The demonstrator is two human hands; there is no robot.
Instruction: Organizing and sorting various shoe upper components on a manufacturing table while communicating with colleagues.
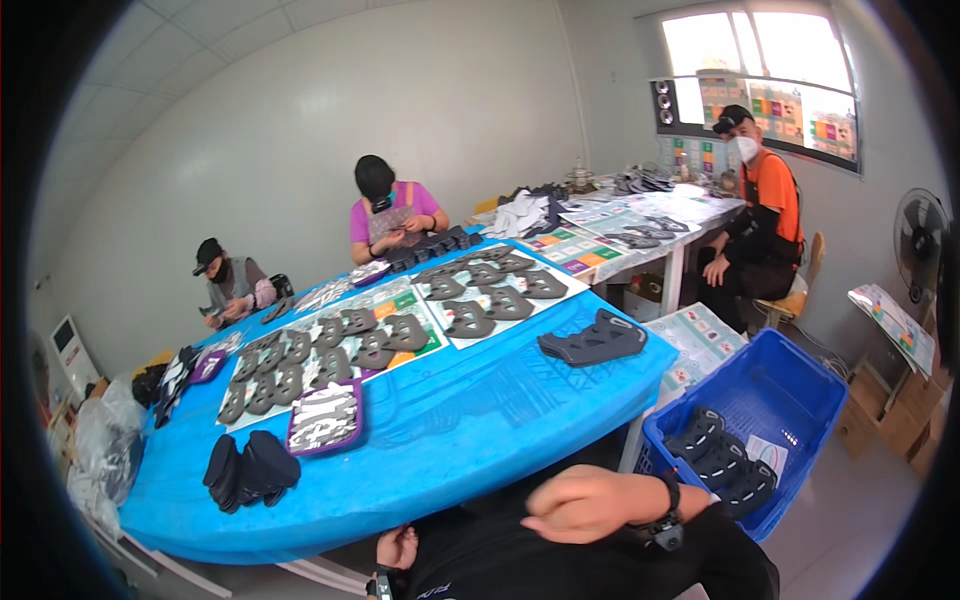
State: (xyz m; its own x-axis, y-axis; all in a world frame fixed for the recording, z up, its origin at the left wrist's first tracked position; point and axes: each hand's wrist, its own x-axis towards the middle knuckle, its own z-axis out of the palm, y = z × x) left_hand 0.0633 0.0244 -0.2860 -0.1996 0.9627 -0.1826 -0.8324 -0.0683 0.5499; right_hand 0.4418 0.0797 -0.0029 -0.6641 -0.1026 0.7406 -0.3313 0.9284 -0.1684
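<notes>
My right hand point(578, 505) is over my lap, its fingers curled in, and nothing shows in it. Just below the table's front edge is my left hand point(397, 548), small in view, its fingers loosely curled and no object visible in them. On the blue-covered table point(460, 410), a stack of dark grey shaped pads point(595, 340) lies at the right corner. Nearer the left front stands a bundle of black pads point(250, 472). Beside it is a purple-rimmed tray point(357, 425) of white and grey strips. Cut-out dark pads point(330, 365) lie in rows on printed sheets.
A blue plastic crate point(810, 395) at my right holds several dark pads point(722, 465). Two people point(390, 215) point(230, 285) work across the table; another point(775, 210) sits at the right near a second table point(690, 215). A fan point(920, 240) stands far right.
</notes>
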